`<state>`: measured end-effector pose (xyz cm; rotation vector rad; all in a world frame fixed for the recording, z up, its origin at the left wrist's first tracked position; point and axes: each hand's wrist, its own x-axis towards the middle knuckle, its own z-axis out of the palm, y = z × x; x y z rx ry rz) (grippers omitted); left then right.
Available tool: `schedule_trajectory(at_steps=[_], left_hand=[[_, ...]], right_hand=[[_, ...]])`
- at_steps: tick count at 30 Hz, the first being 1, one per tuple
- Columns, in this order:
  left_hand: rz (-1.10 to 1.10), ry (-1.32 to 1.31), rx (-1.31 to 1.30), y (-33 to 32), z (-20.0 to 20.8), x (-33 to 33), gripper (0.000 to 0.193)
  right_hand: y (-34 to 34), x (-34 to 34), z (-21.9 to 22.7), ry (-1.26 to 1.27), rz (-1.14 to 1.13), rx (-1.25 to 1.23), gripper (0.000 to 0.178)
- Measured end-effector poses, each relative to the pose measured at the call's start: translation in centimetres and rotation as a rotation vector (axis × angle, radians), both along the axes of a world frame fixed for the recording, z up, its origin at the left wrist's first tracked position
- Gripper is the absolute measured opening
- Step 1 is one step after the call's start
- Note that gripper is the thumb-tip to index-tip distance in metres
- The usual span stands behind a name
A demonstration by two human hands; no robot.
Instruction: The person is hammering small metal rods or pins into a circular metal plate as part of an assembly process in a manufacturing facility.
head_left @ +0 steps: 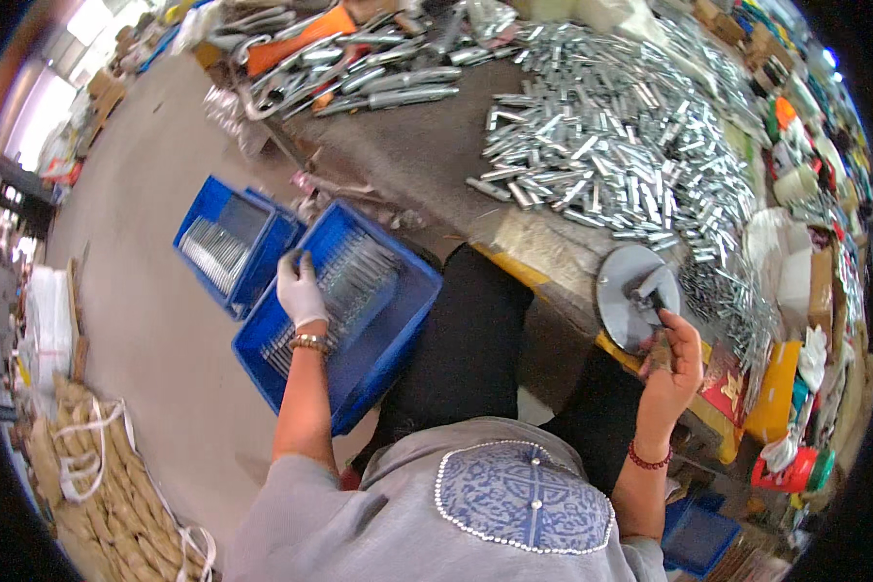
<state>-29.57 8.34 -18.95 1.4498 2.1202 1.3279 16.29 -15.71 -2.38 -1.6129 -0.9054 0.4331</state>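
Note:
My left hand (pixel 302 291), in a white glove with dark fingertips, is over a blue plastic bin (pixel 398 325) at my left knee. Its fingers are curled together, and whatever they hold is hidden. Inside that bin lie rows of slim silvery metal rods (pixel 354 276). On the right, my bare right hand (pixel 677 357) is closed round a short dark handle (pixel 658 308). This handle sits at the middle of a round grey disc (pixel 619 291) at the bench's near edge; whether the two are joined I cannot tell.
A large heap of short shiny metal tubes (pixel 601 145) covers the bench beyond the disc. Larger metal tools (pixel 412 87) are piled at the far left. A second blue bin (pixel 196 209) holds more rods. Woven sacks (pixel 97 485) lie on the floor; a red jar (pixel 784 469) stands right.

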Motion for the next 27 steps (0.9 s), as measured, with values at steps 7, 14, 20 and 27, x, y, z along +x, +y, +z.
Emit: schedule_trajectory(at_steps=[7,14,20,27], left_hand=[[-0.755,0.376,0.455,0.0,18.9,16.7,0.038],[-0.853,0.582,0.071,1.7,19.9,20.6,0.068],[-0.942,0.533,0.174,2.4,18.3,19.8,0.038],[-0.931,0.007,-0.108,-0.8,20.4,19.5,0.027]], right_hand=[[-0.2,0.1,0.3,-0.022,-0.003,0.028,0.033],[0.5,-0.1,0.7,-0.211,0.085,0.071,0.037],[-0.2,0.7,1.3,-0.191,0.179,0.125,0.040],[-3.7,8.9,5.9,-0.736,-0.216,-0.219,0.025]])
